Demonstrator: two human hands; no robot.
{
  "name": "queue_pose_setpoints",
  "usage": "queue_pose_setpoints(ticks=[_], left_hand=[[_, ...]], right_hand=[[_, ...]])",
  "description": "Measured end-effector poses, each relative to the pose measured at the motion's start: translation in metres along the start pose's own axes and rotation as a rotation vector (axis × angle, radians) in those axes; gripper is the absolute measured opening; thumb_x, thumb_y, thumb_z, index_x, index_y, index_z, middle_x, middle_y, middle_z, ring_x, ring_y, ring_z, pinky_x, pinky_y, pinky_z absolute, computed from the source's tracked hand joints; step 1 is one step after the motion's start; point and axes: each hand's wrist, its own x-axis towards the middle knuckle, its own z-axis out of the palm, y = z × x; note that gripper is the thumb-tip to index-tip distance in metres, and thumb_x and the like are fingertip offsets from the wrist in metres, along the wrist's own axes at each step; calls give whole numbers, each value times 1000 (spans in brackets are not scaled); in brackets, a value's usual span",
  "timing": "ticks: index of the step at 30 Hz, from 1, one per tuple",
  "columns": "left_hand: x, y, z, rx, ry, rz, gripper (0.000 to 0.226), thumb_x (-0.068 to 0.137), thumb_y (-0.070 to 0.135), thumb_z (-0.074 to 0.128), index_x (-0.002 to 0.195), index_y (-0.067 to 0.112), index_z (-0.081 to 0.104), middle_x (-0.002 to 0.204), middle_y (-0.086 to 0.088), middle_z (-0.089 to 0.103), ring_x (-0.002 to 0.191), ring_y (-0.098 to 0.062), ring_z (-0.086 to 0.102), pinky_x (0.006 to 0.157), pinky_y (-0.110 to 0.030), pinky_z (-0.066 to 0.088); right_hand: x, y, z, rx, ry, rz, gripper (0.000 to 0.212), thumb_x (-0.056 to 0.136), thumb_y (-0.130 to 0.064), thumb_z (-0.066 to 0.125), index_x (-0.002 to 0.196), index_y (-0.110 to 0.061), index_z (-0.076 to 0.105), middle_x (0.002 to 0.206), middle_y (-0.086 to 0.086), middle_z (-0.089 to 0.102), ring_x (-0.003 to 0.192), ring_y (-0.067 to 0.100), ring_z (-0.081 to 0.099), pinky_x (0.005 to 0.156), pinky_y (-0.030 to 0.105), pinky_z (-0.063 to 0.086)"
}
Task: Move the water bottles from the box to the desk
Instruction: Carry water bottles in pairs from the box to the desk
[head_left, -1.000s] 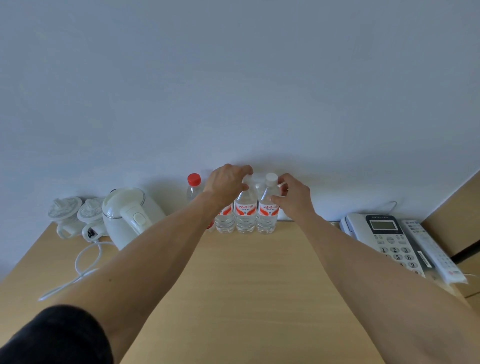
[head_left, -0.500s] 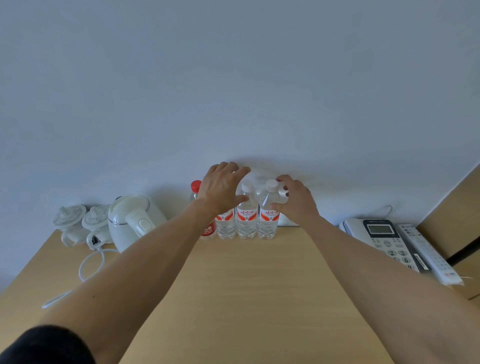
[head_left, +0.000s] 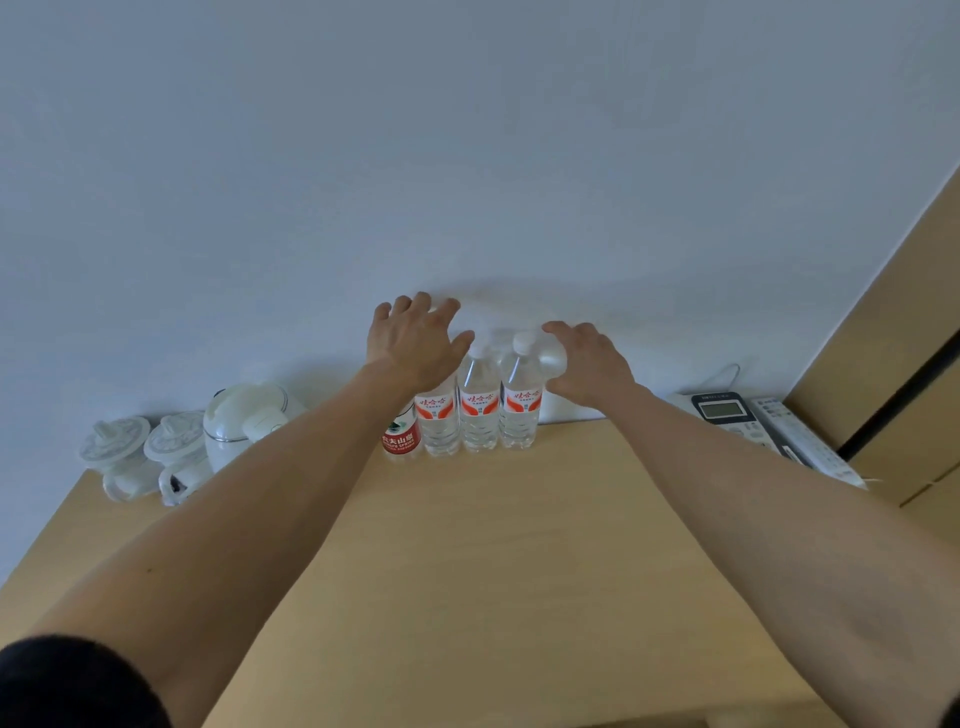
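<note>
Nearest the camera, two bare forearms stretch over the pale wooden counter (head_left: 467, 571) toward the wall. Farther on, the left hand (head_left: 413, 345) is spread with straight fingers above the row, and the right hand (head_left: 589, 364) hangs loosely curled, holding nothing. Half a second ago both hands lay on the caps; now they have lifted clear. Between and just below them stand three clear plastic water bottles with red-and-white labels (head_left: 480, 410), upright and touching, beside a red-labelled bottle (head_left: 401, 439) under the left wrist. That release suggests this batch is placed; the box is out of view.
</note>
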Motion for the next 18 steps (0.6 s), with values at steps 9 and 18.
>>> queue_pose_setpoints(ticks=[9,18], left_hand=[[7,74,-23,-1,5,167,55,101,55,33,147,26,44,140,-10,53,129,-31,48,109,-45,35],[-4,222,-32,-2,-69,390,57,100,57,31,147,27,43,143,-9,51,130,-31,46,108,-47,33]], right_hand=[[-42,31,-29,-38,9,130,72,86,-22,63,150,-31,30,130,13,43,117,33,47,90,43,50],[-144,132,-73,25,88,355,70,89,-40,62,151,-33,30,135,12,43,123,33,46,96,45,49]])
